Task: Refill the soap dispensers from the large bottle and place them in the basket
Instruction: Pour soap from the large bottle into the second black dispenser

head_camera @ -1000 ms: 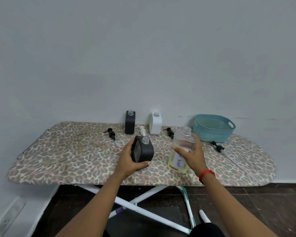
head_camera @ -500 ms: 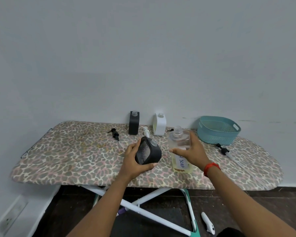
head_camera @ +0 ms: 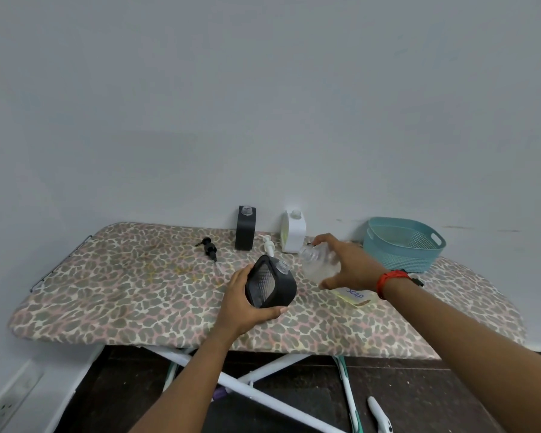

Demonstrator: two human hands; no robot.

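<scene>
My left hand (head_camera: 242, 303) grips a black soap dispenser (head_camera: 270, 282) with its cap off, tilted, its clear neck pointing up and right. My right hand (head_camera: 349, 264) holds the large clear soap bottle (head_camera: 320, 264) tipped over to the left, its open mouth close to the dispenser's neck. The bottle's label reads "SOAP" below my wrist. A second black dispenser (head_camera: 245, 228) and a white dispenser (head_camera: 293, 231) stand uncapped at the back by the wall. A teal basket (head_camera: 403, 243) sits at the back right, with nothing seen inside.
All this rests on a leopard-print ironing board (head_camera: 122, 292). A black pump head (head_camera: 209, 246) lies at the back left and a white pump head (head_camera: 268, 245) behind the held dispenser. A white object (head_camera: 378, 415) lies on the dark floor.
My right hand has tipped the large bottle from upright to nearly sideways, its mouth now toward the dispenser. My left hand has tilted the black dispenser further.
</scene>
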